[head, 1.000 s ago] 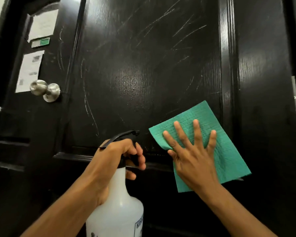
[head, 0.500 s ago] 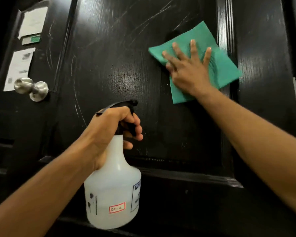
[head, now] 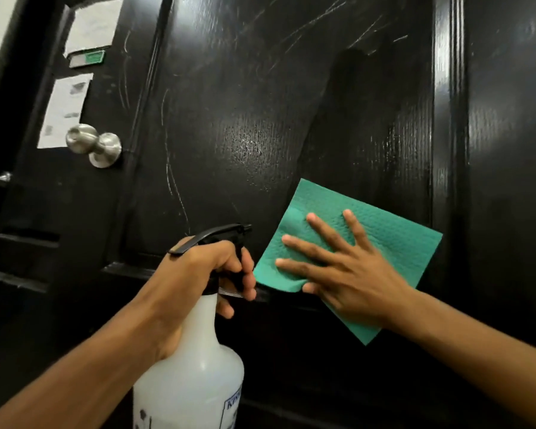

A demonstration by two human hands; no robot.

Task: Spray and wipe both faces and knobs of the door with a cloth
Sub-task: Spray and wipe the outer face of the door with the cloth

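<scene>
The right hand [head: 350, 274], fingers flat, had swept the green cloth [head: 393, 239] back down the door panel [head: 260, 119], leaving a wiped streak; the left hand [head: 198, 267] gripped the spray bottle [head: 195, 379].

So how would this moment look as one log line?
step: wiping door | right hand: presses cloth flat | left hand: grips spray bottle

Door [head: 260, 125] glossy black, wood-grained, scuffed; knob [head: 93, 144] brushed metal; cloth [head: 393, 239] textured; bottle [head: 192, 382] probably translucent plastic.

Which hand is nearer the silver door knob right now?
Left. The left hand grips the spray bottle below and right of the door knob. The right hand presses the green cloth flat on the panel, farther right.
</scene>
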